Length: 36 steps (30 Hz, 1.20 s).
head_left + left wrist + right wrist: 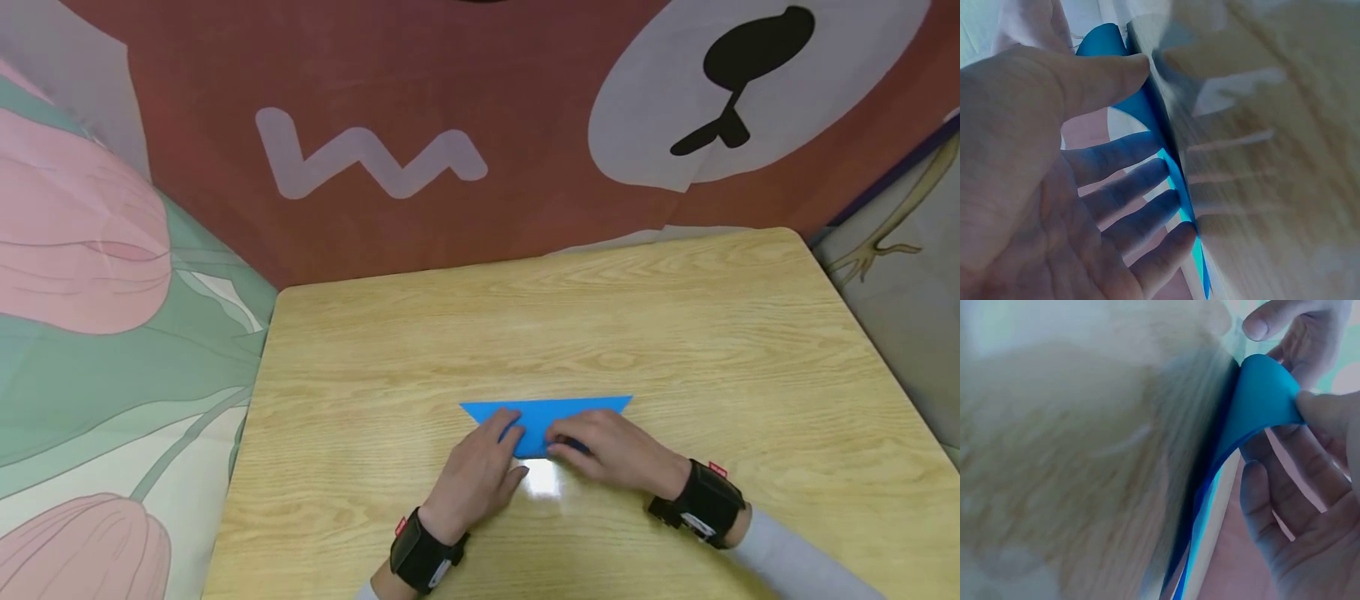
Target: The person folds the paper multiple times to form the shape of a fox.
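Note:
A blue sheet of paper, folded with a long straight far edge and a pointed corner at each side, lies on the table in the head view. My left hand rests its fingertips on the left part of it, fingers fairly straight, thumb held apart. On the right, my right hand pinches the near part between thumb and fingers. In the right wrist view the paper curls up off the table under the right thumb. The same curl of paper shows beyond the left thumb in the left wrist view.
The wood-grain table stretches away on all sides of the paper. Behind it hangs a brown printed cloth, with a floral cloth on the left. Light glints off the tabletop just in front of the paper.

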Each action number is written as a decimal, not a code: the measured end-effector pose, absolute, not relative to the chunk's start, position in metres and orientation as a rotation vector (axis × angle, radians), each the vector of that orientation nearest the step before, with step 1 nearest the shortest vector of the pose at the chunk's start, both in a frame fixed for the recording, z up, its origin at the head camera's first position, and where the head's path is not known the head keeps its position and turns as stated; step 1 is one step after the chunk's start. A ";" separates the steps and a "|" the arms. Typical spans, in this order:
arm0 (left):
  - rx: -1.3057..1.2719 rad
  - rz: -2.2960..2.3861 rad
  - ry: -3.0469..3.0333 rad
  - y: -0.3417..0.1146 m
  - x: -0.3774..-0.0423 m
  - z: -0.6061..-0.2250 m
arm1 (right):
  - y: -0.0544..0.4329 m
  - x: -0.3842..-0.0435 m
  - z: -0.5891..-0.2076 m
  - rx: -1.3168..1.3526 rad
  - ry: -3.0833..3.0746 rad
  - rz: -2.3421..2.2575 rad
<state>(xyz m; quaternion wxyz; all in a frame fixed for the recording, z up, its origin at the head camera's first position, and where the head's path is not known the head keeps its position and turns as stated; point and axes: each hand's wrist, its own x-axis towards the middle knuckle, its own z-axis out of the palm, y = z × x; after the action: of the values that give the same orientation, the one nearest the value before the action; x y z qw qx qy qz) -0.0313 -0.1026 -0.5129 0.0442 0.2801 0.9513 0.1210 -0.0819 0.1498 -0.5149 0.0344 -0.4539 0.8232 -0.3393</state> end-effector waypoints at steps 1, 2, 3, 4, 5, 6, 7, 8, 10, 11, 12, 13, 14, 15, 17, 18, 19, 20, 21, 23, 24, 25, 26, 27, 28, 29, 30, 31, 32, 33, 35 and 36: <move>0.851 0.369 2.901 -0.103 -0.031 -0.513 | 0.150 -0.083 -0.515 -1.370 2.526 -1.050; 0.845 0.370 2.898 -0.103 -0.031 -0.514 | 0.150 -0.084 -0.515 -1.350 2.521 -1.056; 0.837 0.373 2.893 -0.104 -0.031 -0.514 | 0.150 -0.085 -0.515 -1.334 2.516 -1.059; 0.832 0.373 2.892 -0.104 -0.030 -0.514 | 0.150 -0.086 -0.515 -1.321 2.512 -1.059; 0.830 0.378 2.890 -0.104 -0.030 -0.515 | 0.150 -0.087 -0.515 -1.310 2.509 -1.062; 0.827 0.386 2.888 -0.105 -0.030 -0.515 | 0.150 -0.088 -0.515 -1.298 2.508 -1.063; 0.827 0.395 2.889 -0.105 -0.030 -0.515 | 0.150 -0.088 -0.514 -1.284 2.515 -1.062; 0.827 0.405 2.889 -0.106 -0.030 -0.515 | 0.149 -0.089 -0.514 -1.271 2.523 -1.059; 0.827 0.413 2.889 -0.107 -0.030 -0.516 | 0.147 -0.091 -0.514 -1.240 2.551 -1.051; 0.824 0.420 2.883 -0.108 -0.030 -0.516 | 0.146 -0.092 -0.514 -1.220 2.562 -1.051; 0.819 0.425 2.876 -0.108 -0.031 -0.516 | 0.145 -0.093 -0.514 -1.199 2.571 -1.054; 0.813 0.431 2.866 -0.109 -0.032 -0.516 | 0.144 -0.094 -0.514 -1.180 2.581 -1.059; 0.803 0.439 2.854 -0.110 -0.032 -0.516 | 0.143 -0.095 -0.514 -1.164 2.587 -1.067; 0.798 0.444 2.845 -0.111 -0.033 -0.516 | 0.142 -0.097 -0.515 -1.149 2.591 -1.079; 0.789 0.479 2.827 -0.113 -0.035 -0.516 | 0.140 -0.100 -0.515 -1.115 2.588 -1.104; 0.791 0.500 2.823 -0.114 -0.036 -0.516 | 0.139 -0.101 -0.515 -1.099 2.589 -1.113; 0.792 0.521 2.818 -0.115 -0.037 -0.516 | 0.139 -0.102 -0.516 -1.080 2.588 -1.121; 0.795 0.539 2.815 -0.117 -0.038 -0.516 | 0.138 -0.103 -0.516 -1.060 2.584 -1.128; 0.801 0.555 2.812 -0.118 -0.039 -0.516 | 0.138 -0.104 -0.516 -1.041 2.579 -1.132; 0.804 0.584 2.806 -0.119 -0.041 -0.516 | 0.138 -0.106 -0.517 -1.009 2.567 -1.136; 0.806 0.587 2.806 -0.120 -0.042 -0.517 | 0.138 -0.106 -0.517 -0.999 2.563 -1.135; 0.806 0.586 2.805 -0.120 -0.043 -0.516 | 0.138 -0.107 -0.517 -0.994 2.561 -1.134; 0.807 0.588 2.806 -0.121 -0.043 -0.516 | 0.138 -0.108 -0.517 -0.993 2.562 -1.129; 0.809 0.588 2.809 -0.121 -0.044 -0.516 | 0.138 -0.109 -0.517 -0.992 2.564 -1.123; 0.808 0.590 2.810 -0.121 -0.045 -0.516 | 0.138 -0.109 -0.517 -0.988 2.568 -1.116; 0.808 0.591 2.812 -0.121 -0.045 -0.515 | 0.137 -0.110 -0.518 -0.988 2.573 -1.107; 0.804 0.594 2.810 -0.121 -0.046 -0.515 | 0.137 -0.111 -0.518 -0.983 2.579 -1.095; 0.799 0.598 2.808 -0.121 -0.046 -0.515 | 0.137 -0.111 -0.518 -0.975 2.586 -1.083; 0.791 0.603 2.804 -0.120 -0.047 -0.514 | 0.136 -0.112 -0.519 -0.965 2.593 -1.071; 0.785 0.603 2.801 -0.120 -0.047 -0.514 | 0.136 -0.113 -0.519 -0.952 2.599 -1.059; 0.771 0.608 2.796 -0.120 -0.047 -0.514 | 0.135 -0.114 -0.520 -0.932 2.610 -1.029; 0.761 0.611 2.791 -0.119 -0.048 -0.514 | 0.134 -0.115 -0.521 -0.919 2.615 -1.013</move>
<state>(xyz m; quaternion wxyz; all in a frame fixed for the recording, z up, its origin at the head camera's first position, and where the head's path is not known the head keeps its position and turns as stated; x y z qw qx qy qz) -0.0477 -0.1195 -0.5138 0.0921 0.2563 0.9399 0.2058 -0.1150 0.1341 -0.5206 0.0950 -0.3098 0.8821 -0.3418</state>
